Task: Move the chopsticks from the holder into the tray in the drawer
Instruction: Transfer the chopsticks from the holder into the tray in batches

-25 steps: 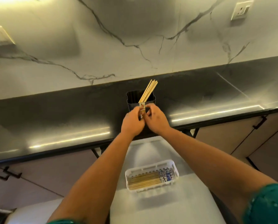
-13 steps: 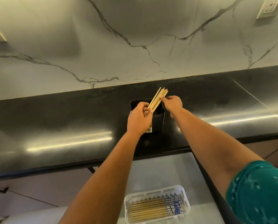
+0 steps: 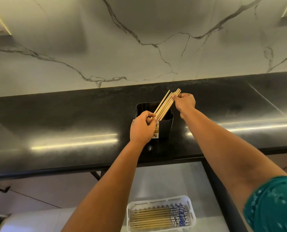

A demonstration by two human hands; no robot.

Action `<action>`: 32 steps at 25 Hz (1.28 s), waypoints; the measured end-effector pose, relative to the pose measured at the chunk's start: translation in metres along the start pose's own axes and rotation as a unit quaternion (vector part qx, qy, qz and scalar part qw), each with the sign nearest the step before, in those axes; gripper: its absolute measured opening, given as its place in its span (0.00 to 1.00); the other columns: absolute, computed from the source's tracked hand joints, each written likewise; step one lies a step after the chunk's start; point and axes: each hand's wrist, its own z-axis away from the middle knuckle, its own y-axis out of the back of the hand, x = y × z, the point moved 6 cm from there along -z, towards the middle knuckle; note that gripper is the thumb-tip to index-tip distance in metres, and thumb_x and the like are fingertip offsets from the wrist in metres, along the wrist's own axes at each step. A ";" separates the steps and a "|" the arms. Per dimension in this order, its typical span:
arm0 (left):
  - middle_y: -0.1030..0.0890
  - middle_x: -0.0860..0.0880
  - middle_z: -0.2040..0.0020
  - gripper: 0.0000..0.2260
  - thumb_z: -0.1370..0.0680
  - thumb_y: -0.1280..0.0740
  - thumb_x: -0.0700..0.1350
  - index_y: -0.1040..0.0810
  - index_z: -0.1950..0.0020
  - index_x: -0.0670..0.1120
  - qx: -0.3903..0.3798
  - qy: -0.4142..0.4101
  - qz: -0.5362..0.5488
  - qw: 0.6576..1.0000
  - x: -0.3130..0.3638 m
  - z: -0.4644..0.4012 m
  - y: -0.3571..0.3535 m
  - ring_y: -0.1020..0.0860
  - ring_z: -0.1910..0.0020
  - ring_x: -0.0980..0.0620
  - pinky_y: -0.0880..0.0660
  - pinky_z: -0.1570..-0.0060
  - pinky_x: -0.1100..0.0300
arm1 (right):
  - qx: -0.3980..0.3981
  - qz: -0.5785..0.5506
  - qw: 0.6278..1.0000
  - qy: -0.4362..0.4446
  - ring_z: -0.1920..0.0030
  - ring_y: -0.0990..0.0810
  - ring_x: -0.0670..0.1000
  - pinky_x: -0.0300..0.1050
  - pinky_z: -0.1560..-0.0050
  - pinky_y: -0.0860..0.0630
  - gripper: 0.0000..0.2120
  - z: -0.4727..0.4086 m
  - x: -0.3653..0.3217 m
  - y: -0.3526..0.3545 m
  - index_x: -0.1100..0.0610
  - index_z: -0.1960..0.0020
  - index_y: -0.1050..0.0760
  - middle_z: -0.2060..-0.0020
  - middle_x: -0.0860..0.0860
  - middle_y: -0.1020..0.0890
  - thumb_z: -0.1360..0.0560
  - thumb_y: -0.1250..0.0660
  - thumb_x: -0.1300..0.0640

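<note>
Over the holder (image 3: 164,128) on the tabletop (image 3: 72,118), I am pinching the chopsticks (image 3: 166,104) with my left hand (image 3: 142,128) low and right hand (image 3: 185,102) at the tips; squaring them before lifting should help.

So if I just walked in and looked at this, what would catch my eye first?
Probably the fan of pale wooden chopsticks slanting out of the black holder on the dark countertop, gripped low by the left hand and pinched near the tips by the right hand. Next, the white tray in the open drawer at the bottom, already holding a row of chopsticks with blue-patterned ends. Behind everything rises a veined marble wall.
</note>
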 end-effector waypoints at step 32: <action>0.16 0.41 0.52 0.08 0.23 0.34 0.42 0.23 0.45 0.41 0.047 0.404 0.516 0.754 -0.038 0.261 0.016 0.16 0.55 0.46 0.18 0.57 0.54 | -0.089 -0.095 0.943 -0.307 0.65 0.28 0.50 0.43 0.61 0.26 0.20 0.324 0.161 0.052 0.61 0.53 0.26 0.64 0.55 0.25 0.19 0.45 0.45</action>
